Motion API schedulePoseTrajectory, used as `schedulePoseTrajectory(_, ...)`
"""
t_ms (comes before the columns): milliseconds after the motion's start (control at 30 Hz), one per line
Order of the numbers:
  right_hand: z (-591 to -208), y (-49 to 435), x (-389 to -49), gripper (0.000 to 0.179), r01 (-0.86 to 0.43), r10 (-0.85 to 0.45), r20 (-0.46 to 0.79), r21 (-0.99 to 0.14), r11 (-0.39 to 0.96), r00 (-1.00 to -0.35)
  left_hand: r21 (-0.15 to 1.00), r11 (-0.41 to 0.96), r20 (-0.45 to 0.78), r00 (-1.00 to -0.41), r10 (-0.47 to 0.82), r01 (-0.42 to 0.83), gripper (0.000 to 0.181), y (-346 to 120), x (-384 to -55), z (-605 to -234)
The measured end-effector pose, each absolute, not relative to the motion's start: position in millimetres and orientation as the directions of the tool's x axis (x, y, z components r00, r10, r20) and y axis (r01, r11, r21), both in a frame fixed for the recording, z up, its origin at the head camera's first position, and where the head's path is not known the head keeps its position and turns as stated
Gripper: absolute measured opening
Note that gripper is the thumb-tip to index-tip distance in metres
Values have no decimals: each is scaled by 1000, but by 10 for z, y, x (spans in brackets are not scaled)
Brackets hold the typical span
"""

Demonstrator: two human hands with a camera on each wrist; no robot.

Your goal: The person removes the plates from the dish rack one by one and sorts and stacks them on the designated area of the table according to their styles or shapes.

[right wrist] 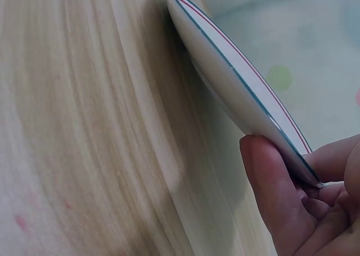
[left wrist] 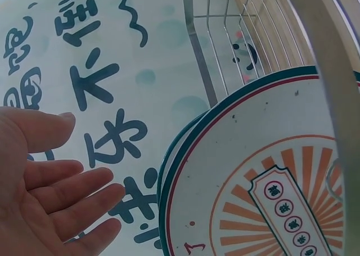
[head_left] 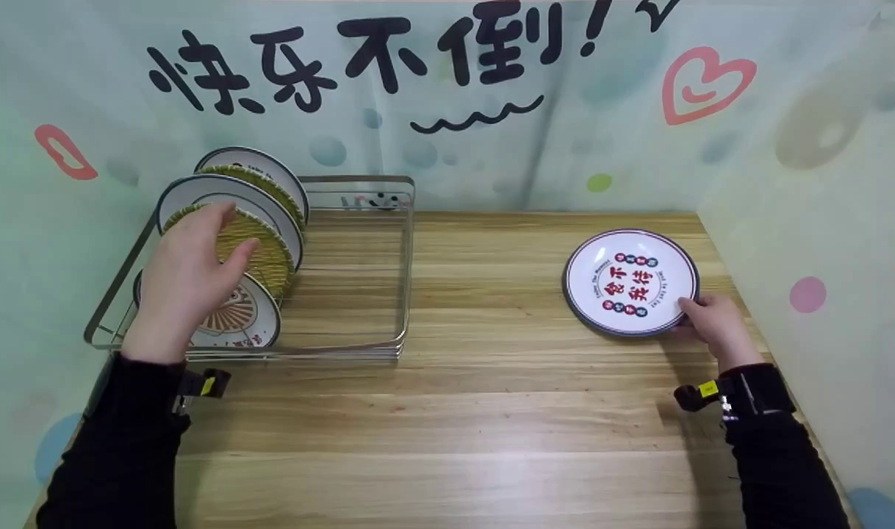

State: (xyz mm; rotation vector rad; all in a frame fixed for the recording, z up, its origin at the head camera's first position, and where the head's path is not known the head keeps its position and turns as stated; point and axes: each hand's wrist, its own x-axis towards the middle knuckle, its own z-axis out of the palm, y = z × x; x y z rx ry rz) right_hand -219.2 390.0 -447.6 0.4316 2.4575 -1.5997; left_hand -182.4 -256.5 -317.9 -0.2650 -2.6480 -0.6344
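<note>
My right hand point(head_left: 719, 327) pinches the near right rim of a white plate point(head_left: 587, 294) with dark rim, red lettering and small circles. In the right wrist view, the thumb lies on top and a finger underneath, with the plate point(right wrist: 225, 76) tilted above the wood. My left hand point(head_left: 183, 275) hovers over a metal wire rack point(head_left: 407, 272), its fingers loosely bent and holding nothing. Below it leans a plate point(head_left: 267, 323) with an orange ray pattern. Behind stand a yellow-green woven disc point(head_left: 271, 257), a white plate point(head_left: 179, 192), another woven disc and a back plate point(head_left: 271, 167).
The rack's filled part is on the left; its right part shows bare wires over the wooden table point(head_left: 477, 419). A printed cloth backdrop point(head_left: 477, 162) rises behind the table and along both sides. Wood lies between the rack and the held plate.
</note>
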Motion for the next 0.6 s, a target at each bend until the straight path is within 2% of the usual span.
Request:
schedulePoseTrajectory(300, -4488, 3947, -2208, 47, 357, 129, -333, -864, 356, -934, 383, 887, 408, -908, 90, 260, 50, -2580, -1854, -3094)
schedulePoseTrajectory(467, -4514, 3957, -2205, 38, 362, 139, -334, -851, 380, -932, 389, 889, 378, -922, 85, 241, 52, -2583, -1868, -3075)
schedulePoseTrajectory(600, -4533, 3977, -2205, 39, 371, 141, -344, -838, 399, -928, 387, 891, 365, -927, 87, 236, 52, -2575, -1881, -3060)
